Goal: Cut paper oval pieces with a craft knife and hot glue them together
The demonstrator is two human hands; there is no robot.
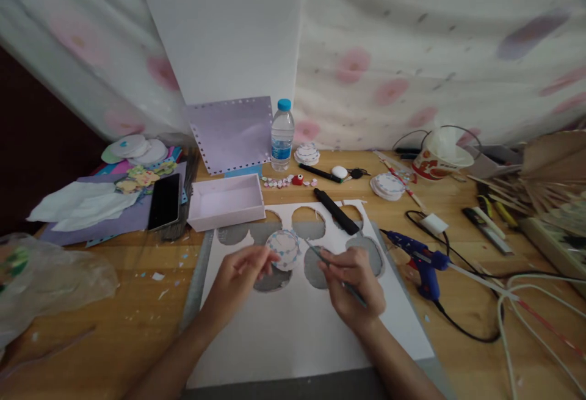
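Observation:
My left hand (242, 272) pinches the edge of a white round paper disc (286, 247) ringed with small blue and pink marks. My right hand (354, 281) is closed around a slim, dark, pen-like tool (352, 295); its tip points toward the disc's right side, and I cannot tell if they touch. Below both hands lies a white sheet (265, 342) with several round holes cut from it, on a grey cutting mat (366, 381). A thick black marker-like tool (336, 212) rests across the sheet's upper right.
Behind the sheet are a white open box (226, 203) and a water bottle (282, 137). On the right lie a blue glue gun (423, 262) with cords and a stack of decorated discs (387, 186). To the left sit a phone (165, 201) and a plastic bag (59, 278).

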